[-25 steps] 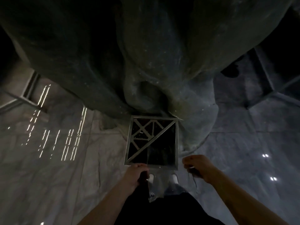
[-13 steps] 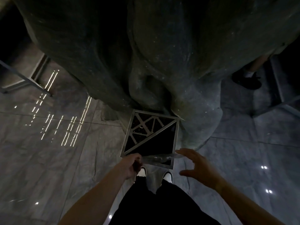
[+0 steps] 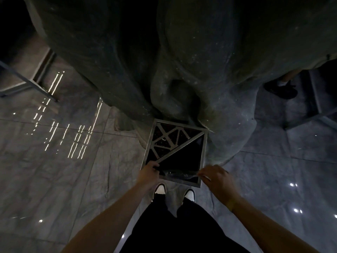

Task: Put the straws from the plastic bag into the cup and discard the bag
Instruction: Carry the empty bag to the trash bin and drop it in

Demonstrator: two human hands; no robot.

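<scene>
**Plastic bag stretched over the bin's near edge**

Nearest the camera, the person's dark trousers [image 3: 175,225] and two white-toed shoes [image 3: 160,189] stand on a glossy marble floor [image 3: 54,179], the toes just short of a square metal-framed bin [image 3: 203,157]. The left hand [image 3: 147,175] is at the bin's near left corner, its fingers curled and pinching one end of a clear plastic bag [image 3: 177,174]. The right hand [image 3: 216,177] is at the near right corner, fingers bent together and pinching the bag's other end. The bag runs between the two hands as a thin crumpled strip, lying across the bin's opening just inside its near edge; in the dim light I cannot tell whether anything is inside it. The bin's top is split by a diagonal bar, with a lattice panel over the far left half and a dark open half nearer the hands. Behind the bin rises a large dark sculpted stone base [image 3: 182,61]. At the far right, another person's dark shoe [image 3: 281,89] rests on the floor
</scene>
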